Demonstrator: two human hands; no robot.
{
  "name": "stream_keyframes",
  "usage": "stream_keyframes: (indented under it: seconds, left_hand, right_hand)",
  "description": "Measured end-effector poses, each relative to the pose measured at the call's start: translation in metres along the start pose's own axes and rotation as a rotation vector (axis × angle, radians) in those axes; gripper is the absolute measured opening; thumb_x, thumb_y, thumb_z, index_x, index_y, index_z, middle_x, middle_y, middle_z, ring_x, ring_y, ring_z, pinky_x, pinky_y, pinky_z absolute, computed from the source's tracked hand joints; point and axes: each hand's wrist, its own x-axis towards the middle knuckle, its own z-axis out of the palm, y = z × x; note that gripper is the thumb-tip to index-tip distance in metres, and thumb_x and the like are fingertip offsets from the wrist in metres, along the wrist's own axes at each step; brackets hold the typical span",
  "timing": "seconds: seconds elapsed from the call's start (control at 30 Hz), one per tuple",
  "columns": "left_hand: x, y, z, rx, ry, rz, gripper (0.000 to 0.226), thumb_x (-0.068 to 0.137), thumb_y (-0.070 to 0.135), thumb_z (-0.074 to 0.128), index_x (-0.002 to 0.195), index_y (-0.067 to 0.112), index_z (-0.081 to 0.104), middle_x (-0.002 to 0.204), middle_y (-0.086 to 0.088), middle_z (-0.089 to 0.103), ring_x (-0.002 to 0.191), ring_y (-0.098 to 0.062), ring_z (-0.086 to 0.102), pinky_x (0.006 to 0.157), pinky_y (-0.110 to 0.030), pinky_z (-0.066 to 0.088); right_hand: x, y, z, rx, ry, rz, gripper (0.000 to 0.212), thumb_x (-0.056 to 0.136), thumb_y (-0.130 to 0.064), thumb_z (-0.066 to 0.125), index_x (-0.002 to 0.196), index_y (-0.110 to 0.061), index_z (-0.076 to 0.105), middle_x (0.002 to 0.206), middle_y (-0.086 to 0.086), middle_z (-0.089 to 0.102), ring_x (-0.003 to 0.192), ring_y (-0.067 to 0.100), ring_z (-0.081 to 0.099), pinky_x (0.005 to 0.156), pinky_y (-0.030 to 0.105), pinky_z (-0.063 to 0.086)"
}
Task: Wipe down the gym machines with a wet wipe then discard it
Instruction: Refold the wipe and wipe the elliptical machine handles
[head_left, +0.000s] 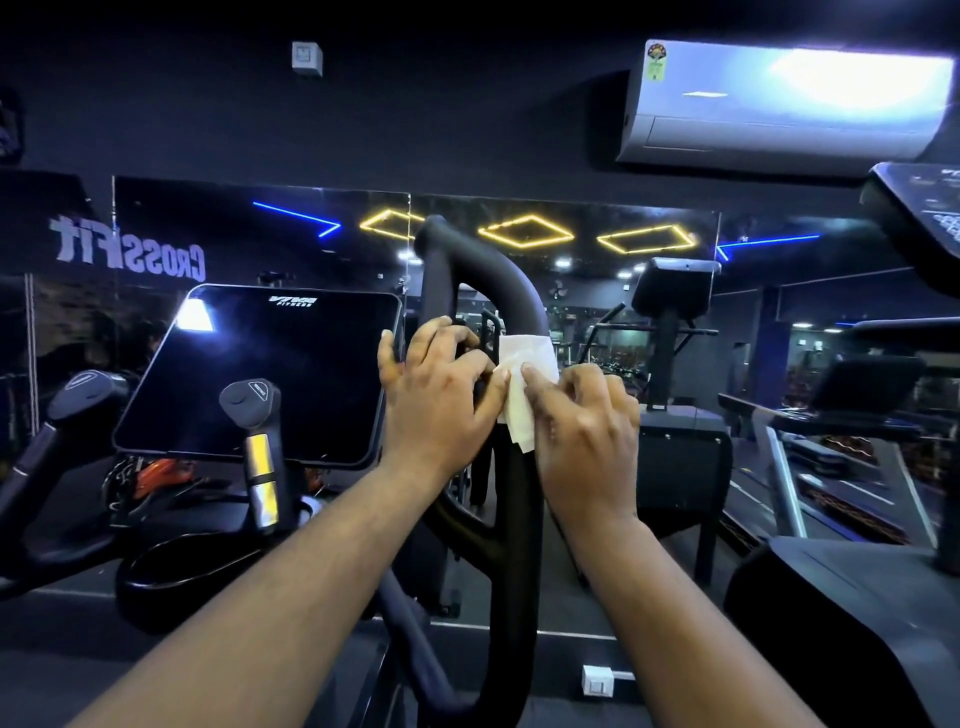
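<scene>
White wet wipe (522, 395) sits pinched between my two hands, pressed on the black handle bar (511, 499); my left hand (441, 395) curls round the bar; my right hand (587, 431) fingers hold the wipe; behind, the dark screen (260, 374) and mirror (623, 270).

A white air conditioner (784, 101) is mounted high on the dark wall at upper right. A small white switch box (306, 57) sits high on the same wall at upper left. Below runs a wall mirror (260, 239) reflecting reversed "CROSSFIT" lettering (127, 249), yellow diamond lights (525, 236) and blue light strips (296, 214). A white socket (597, 680) sits low by the floor.
</scene>
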Motion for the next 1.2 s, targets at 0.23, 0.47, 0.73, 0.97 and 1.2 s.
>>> stream_keyframes:
  seconds: [0.23, 0.47, 0.73, 0.97, 1.2]
  left_hand:
    - [0.000, -0.002, 0.001, -0.006, 0.011, 0.016, 0.038, 0.099, 0.054, 0.044, 0.093, 0.029, 0.072, 0.131, 0.005, 0.059, 0.142, -0.018, 0.037, 0.120, -0.062, 0.011]
    - [0.000, -0.002, 0.000, 0.000, 0.030, 0.039, 0.037, 0.098, 0.052, 0.042, 0.097, 0.029, 0.071, 0.133, 0.004, 0.058, 0.145, -0.019, 0.034, 0.120, -0.064, 0.011]
    - [-0.005, -0.023, 0.006, 0.213, -0.152, 0.100, 0.067, 0.104, 0.051, 0.012, 0.164, 0.020, 0.004, 0.170, -0.002, -0.014, 0.155, -0.017, -0.020, 0.123, -0.061, -0.008]
    - [-0.014, -0.025, 0.006, 0.221, -0.177, 0.103, 0.071, 0.100, 0.048, 0.015, 0.163, 0.016, 0.001, 0.170, -0.004, -0.015, 0.155, -0.018, -0.020, 0.125, -0.056, -0.007]
    - [-0.015, -0.025, 0.004, 0.282, -0.229, 0.098, 0.069, 0.101, 0.043, 0.016, 0.162, 0.017, -0.004, 0.168, -0.003, -0.022, 0.154, -0.018, -0.026, 0.125, -0.057, -0.006]
  right_hand:
    - [-0.007, -0.020, 0.002, -0.054, -0.247, 0.018, 0.055, 0.098, -0.006, 0.035, 0.153, -0.003, 0.038, 0.163, 0.026, 0.022, 0.150, 0.049, 0.019, 0.116, 0.067, 0.027]
    - [-0.006, -0.014, 0.003, 0.185, -0.371, -0.022, 0.052, 0.103, -0.005, 0.042, 0.154, -0.007, 0.036, 0.166, 0.006, 0.016, 0.155, 0.029, 0.012, 0.121, 0.048, 0.030]
    - [0.039, -0.009, 0.010, 0.363, -0.609, 0.065, 0.067, 0.109, -0.033, 0.035, 0.161, -0.029, -0.007, 0.161, -0.009, -0.036, 0.149, 0.021, -0.034, 0.123, 0.038, -0.012]
    - [0.008, -0.017, 0.003, 0.410, -0.571, 0.068, 0.072, 0.109, -0.027, 0.033, 0.157, -0.021, -0.020, 0.160, -0.010, -0.039, 0.147, 0.019, -0.037, 0.122, 0.033, -0.016]
    - [0.046, -0.015, 0.018, 0.425, -0.571, 0.141, 0.073, 0.108, -0.022, 0.033, 0.158, -0.021, -0.020, 0.162, -0.006, -0.036, 0.149, 0.019, -0.033, 0.125, 0.037, -0.013]
